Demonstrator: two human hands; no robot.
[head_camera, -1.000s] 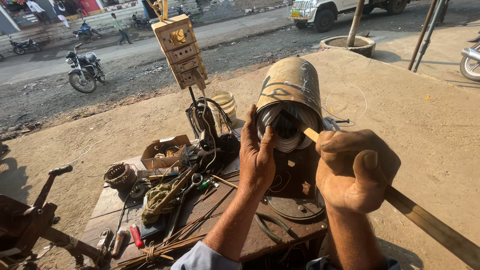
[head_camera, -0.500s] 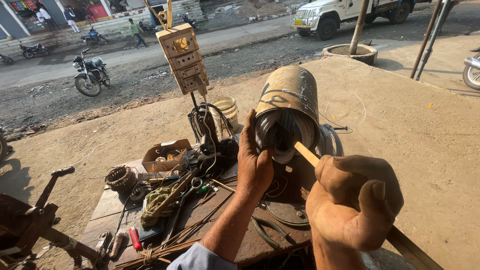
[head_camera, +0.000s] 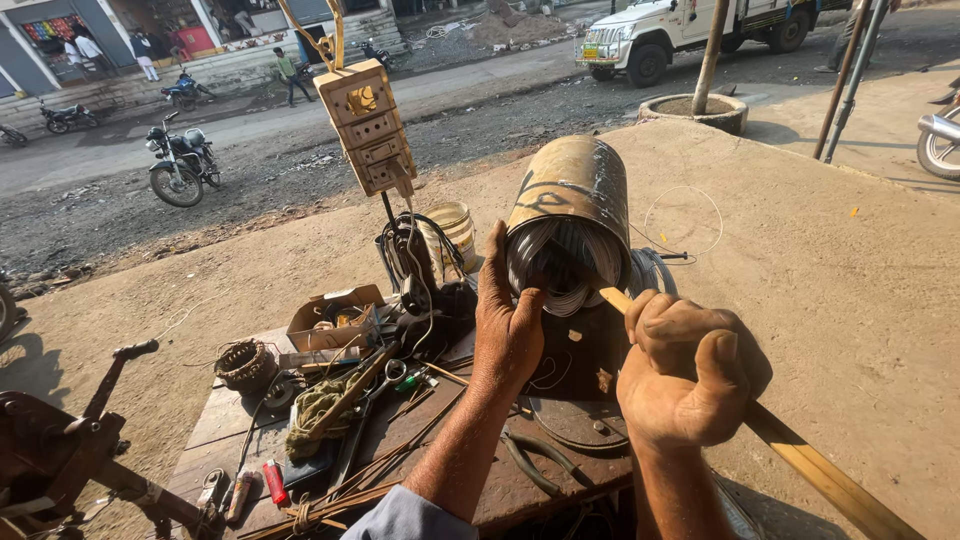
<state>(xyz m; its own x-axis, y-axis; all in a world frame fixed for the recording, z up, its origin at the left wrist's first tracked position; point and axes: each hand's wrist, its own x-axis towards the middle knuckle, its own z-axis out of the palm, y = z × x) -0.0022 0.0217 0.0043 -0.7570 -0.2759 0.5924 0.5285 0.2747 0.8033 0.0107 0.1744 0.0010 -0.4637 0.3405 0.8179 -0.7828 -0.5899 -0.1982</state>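
The left hand (head_camera: 508, 325) rests flat against the open end of a metal cylinder (head_camera: 572, 205), its fingers spread and pressed onto the pale wire windings (head_camera: 562, 262) packed inside. The cylinder lies on its side at about twelve o'clock from the hands, its open mouth facing the person, propped on the far edge of a cluttered wooden bench (head_camera: 500, 490).

The right hand (head_camera: 685, 375) is closed in a fist around a long wooden stick (head_camera: 815, 470). The stick runs from five o'clock up to eleven o'clock, and its tip touches the lower right rim of the cylinder, just beside the windings.

At nine o'clock from the left hand lie a small cardboard box (head_camera: 335, 315), a coil of wire (head_camera: 245, 362) and a heap of loose tools, with a red-handled tool (head_camera: 274, 482) nearer the bench's front edge. Pliers (head_camera: 530, 462) lie just under the left forearm. A wooden board of electric sockets (head_camera: 366, 125) hangs above the bench at eleven o'clock. A motorbike (head_camera: 180, 165) stands on the road well beyond.
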